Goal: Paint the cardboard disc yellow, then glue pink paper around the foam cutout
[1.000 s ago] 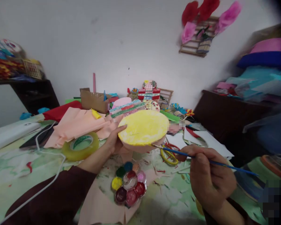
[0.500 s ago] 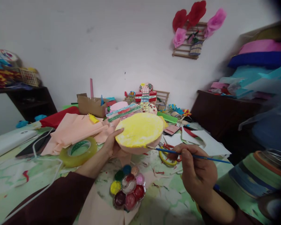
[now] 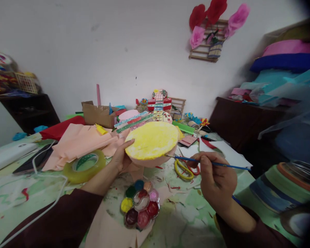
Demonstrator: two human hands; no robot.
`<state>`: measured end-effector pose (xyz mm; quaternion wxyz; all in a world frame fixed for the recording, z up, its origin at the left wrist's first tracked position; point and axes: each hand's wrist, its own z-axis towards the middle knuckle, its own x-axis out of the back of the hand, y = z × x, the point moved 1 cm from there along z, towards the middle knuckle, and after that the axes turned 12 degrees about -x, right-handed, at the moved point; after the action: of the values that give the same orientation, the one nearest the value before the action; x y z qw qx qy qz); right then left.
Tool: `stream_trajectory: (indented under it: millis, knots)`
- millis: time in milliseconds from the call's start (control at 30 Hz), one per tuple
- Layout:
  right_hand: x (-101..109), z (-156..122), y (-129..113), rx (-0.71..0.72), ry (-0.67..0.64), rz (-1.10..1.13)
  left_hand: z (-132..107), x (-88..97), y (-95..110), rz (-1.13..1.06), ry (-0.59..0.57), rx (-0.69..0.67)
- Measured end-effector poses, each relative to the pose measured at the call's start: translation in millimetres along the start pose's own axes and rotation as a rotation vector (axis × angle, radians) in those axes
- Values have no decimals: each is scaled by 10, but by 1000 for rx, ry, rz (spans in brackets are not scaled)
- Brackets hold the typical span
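My left hand grips the left edge of a round piece with a yellow-painted top and pale pink side, its thumb on the painted face. White streaks show through the yellow. In my right hand is a thin blue paintbrush, pinched between thumb and fingers. The brush tip meets the lower right rim of the round piece. Below both hands sits a flower-shaped paint palette, its wells filled with yellow, green, blue, pink and dark red. Scissors with yellow and red handles lie behind the brush.
A roll of clear tape and pale pink crepe paper lie to the left, with a white cable across the table. At the right stand a large jar and white paper. A cardboard box stands behind.
The brush tip has shifted slightly right along the rim of the round piece. The whole view has drifted a little; both hands keep their hold.
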<state>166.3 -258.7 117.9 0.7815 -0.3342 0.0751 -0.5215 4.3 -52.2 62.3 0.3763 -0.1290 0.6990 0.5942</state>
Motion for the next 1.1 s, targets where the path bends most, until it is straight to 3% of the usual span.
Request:
stream_trajectory:
  millis: [100, 300, 567, 800, 1100]
  knots:
    - [5, -14, -17, -30, 23, 30, -4, -6, 5, 5, 10, 8]
    - [-7, -57, -10, 20, -84, 22, -7, -5, 4, 33, 7, 13]
    - [27, 7, 3, -30, 6, 23, 16, -1, 4, 31, 10, -16]
    - [-78, -188, 44, -32, -190, 69, -4, -10, -14, 38, 16, -8]
    - [-44, -45, 63, -10, -114, 20, 70, 71, -39, 28, -28, -55]
